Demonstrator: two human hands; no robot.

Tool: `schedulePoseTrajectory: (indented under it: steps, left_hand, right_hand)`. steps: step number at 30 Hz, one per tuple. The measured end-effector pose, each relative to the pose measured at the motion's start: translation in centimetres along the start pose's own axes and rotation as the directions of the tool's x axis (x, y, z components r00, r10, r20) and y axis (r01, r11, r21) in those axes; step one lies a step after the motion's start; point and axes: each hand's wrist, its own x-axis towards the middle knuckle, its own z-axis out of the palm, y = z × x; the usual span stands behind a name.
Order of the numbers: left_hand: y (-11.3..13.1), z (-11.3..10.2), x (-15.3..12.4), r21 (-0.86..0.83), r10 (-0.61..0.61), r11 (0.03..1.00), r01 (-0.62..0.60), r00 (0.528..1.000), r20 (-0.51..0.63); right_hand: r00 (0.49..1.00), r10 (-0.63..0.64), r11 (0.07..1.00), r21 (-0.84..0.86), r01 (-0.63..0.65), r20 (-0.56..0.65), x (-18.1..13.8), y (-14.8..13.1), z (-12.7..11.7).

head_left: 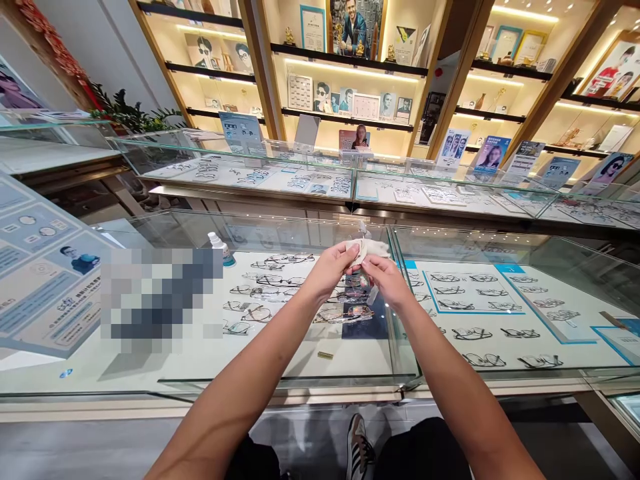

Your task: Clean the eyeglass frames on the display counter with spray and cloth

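Both my hands are raised together over a glass display counter point(280, 383). My left hand point(334, 265) is closed, pinching a small white cloth point(370, 248) between thumb and fingers. My right hand point(386, 279) is closed too, holding a pair of glasses point(361, 285) with clear lenses just below the cloth. The cloth is pressed against the glasses. Under the glass, rows of eyeglass frames point(260, 287) lie on a pale tray.
A small spray bottle point(222, 248) stands on the counter left of my hands. A leaflet stand point(40, 267) is at far left. A second glass counter point(350, 180) and lit shelves point(350, 67) lie behind. My shoe point(358, 445) shows below the counter edge.
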Motion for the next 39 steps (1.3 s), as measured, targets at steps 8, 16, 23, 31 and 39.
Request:
schedulePoseTrajectory:
  steps: [8, 16, 23, 31, 39]
  left_hand:
    - [-0.4, 0.4, -0.1, -0.091, -0.004, 0.996, 0.006, 1.000, 0.025]
    - [-0.2, -0.1, 0.2, -0.062, 0.018, 0.998, -0.018, 1.000, 0.010]
    - [1.7, -0.9, 0.2, -0.186, -0.023, 0.981, 0.062, 0.979, 0.205]
    - [0.3, 0.3, 0.1, -0.123, 0.084, 0.989, -0.081, 0.996, 0.021]
    - [0.1, -0.8, 1.1, -0.272, 0.031, 0.961, -0.037, 0.999, -0.025]
  right_hand:
    - [0.998, 0.058, 0.992, 0.113, -0.056, -0.020, 0.1, 0.3, 0.3]
    - [0.997, 0.024, 0.996, 0.084, -0.030, 0.069, -0.2, 0.0, 0.6]
    - [0.999, 0.046, 0.992, 0.118, -0.048, 0.014, 0.1, -0.2, -0.2]
    - [1.000, -0.017, 0.997, 0.071, 0.015, 0.026, 0.1, 1.1, 0.6]
    - [0.999, 0.005, 0.994, 0.105, -0.001, -0.037, -0.1, -0.7, 0.0]
